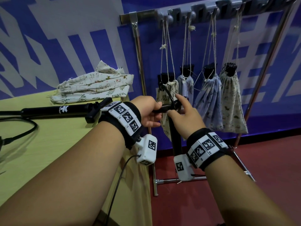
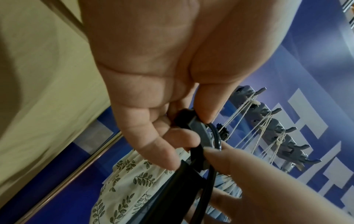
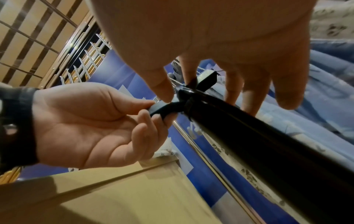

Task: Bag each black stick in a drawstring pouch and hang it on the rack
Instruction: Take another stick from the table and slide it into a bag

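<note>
Stick work is at the folding stage, as I judge it: a black stick (image 1: 175,137) is held upright off the worktop's edge, near 6 o'clock of the hanging pouches, with a side lever (image 1: 160,110) jutting out toward 9 o'clock from its head. The left hand (image 1: 147,112) has its fingers (image 2: 178,139) curled round that lever, thumb pinching on top. The right hand (image 1: 185,114) pinches the stick's head between thumb and forefinger, its other fingers (image 3: 254,94) spread loosely behind the shaft. A thin black cord (image 1: 167,93) loops up from the head toward 12 o'clock.

Just behind, four filled drawstring pouches (image 1: 231,101) hang by their strings from the rack (image 1: 203,12), each with a dark stick top poking out of its gathered mouth. At 9 o'clock a second black stick (image 1: 53,110) lies on the yellow-green worktop (image 1: 48,144), and beyond it, toward 10 o'clock, sits a pile of empty printed pouches (image 1: 96,87). A black cable (image 1: 22,126) curls on the worktop at the far 9 o'clock side.

Next, by my reckoning, the lever and cord want tucking flat against the shaft, then one hand must free itself to fetch a pouch from the pile. The mouth has to be opened wide enough for the head. Whether a free hook remains on the rack I cannot tell.
</note>
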Motion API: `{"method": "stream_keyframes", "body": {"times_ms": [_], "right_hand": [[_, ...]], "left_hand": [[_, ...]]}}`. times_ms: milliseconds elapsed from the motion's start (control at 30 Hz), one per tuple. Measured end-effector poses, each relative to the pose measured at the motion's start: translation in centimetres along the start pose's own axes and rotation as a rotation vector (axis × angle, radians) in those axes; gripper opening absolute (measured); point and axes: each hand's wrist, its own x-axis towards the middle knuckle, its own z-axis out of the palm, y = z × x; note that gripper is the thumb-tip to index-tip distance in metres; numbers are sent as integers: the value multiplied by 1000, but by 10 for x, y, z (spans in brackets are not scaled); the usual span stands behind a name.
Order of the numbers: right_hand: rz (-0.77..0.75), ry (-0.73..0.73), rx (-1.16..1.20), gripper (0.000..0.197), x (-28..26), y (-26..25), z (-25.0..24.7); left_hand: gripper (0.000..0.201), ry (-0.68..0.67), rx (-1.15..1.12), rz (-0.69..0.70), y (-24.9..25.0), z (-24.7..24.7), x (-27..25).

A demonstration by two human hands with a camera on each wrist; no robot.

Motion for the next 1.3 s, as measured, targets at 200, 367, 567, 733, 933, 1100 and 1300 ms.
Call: {"method": "stream_keyframes", "body": {"times_ms": [200,367,567,733,933,1100,1300], "right_hand": [[-45,-43,148,48,-3,-6,5],[-78,4,215,40,-4,-5,9],[-119,70,289,34,-3,-11,14],[-161,85,340,32,-2,-33,16],[-184,80,376,32,-3,-72,24],[-270,45,356,30,8,-125,40],[-344,-63,190,30,19,-190,69]], "left_hand": [[15,-59,-64,-4,-1,-2,-8],[26,-99,18,9,1,0,-12],[50,35,52,161,2,4,-6],[52,155,-55,240,10,0,-13],[47,211,-118,265,24,-15,-34],[51,228,-140,296,52,-61,-59],[56,282,-117,285,74,-136,-86]]}}
